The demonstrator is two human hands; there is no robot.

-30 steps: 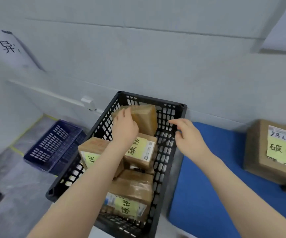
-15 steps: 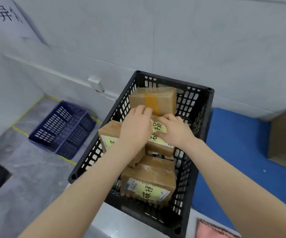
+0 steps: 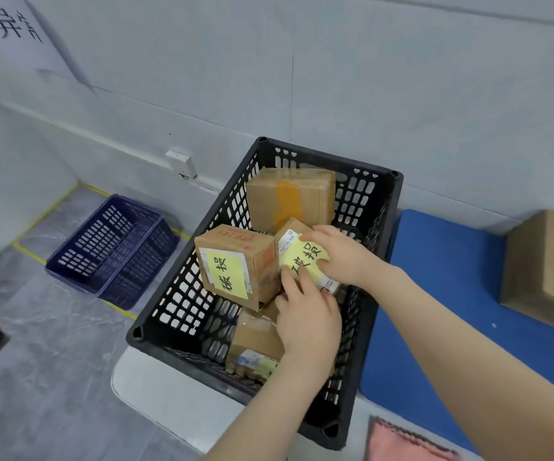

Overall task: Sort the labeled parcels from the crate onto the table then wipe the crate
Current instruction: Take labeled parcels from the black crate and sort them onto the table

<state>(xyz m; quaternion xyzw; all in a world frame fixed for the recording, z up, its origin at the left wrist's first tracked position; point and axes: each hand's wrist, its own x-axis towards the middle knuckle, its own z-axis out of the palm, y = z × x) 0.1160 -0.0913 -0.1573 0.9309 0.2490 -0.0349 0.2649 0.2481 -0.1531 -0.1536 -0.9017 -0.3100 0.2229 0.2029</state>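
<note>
Inside the crate (image 3: 330, 157), the right hand (image 3: 338, 257) and left hand (image 3: 309, 321) cover much of the middle parcel (image 3: 297, 257), so its yellow label shows only in part. The left hand and forearm also hide most of the near parcel (image 3: 255, 341), whose label is blurred. Fine print on the labels is too small to read. Right of the crate, a brown box (image 3: 535, 271) is cut off by the picture's edge. So is the pink cloth (image 3: 405, 444) beside the crate's near right corner.

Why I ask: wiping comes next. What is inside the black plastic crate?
Four brown cardboard parcels: taped parcel behind, yellow-labelled parcel left, held parcel between left hand and right hand, low parcel beneath. Anything deeper is covered.
</note>
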